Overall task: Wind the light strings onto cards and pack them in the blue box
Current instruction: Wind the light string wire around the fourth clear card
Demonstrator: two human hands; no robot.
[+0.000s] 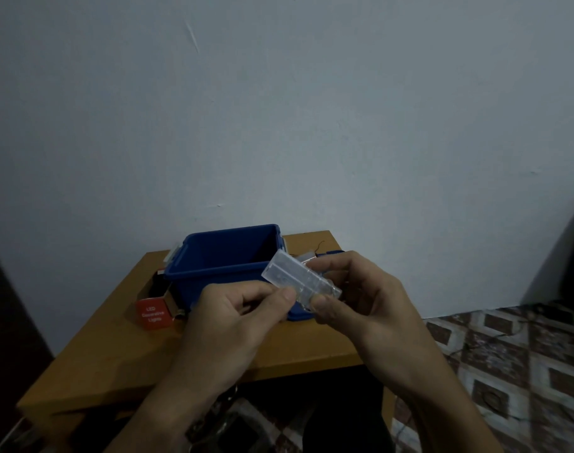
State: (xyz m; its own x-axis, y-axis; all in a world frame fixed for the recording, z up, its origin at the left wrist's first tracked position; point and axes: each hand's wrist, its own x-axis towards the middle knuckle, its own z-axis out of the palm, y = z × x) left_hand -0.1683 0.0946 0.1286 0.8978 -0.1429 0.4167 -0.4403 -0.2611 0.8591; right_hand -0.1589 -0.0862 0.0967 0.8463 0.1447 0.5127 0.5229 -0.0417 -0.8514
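An open blue box stands on the wooden table, its inside dark and apparently empty. In front of its right corner both hands hold a clear plastic battery case of a light string, tilted up to the left. My left hand pinches its lower edge with thumb and forefinger. My right hand grips its right end, thumb below and fingers curled over the top. A thin wire lies behind the box on the right. No card is clearly visible.
A red "LED Decorative Lights" carton lies open left of the box. White latches sit on the box's sides. A small white object lies behind the case. A wall stands close behind the table. Patterned floor tiles lie to the right.
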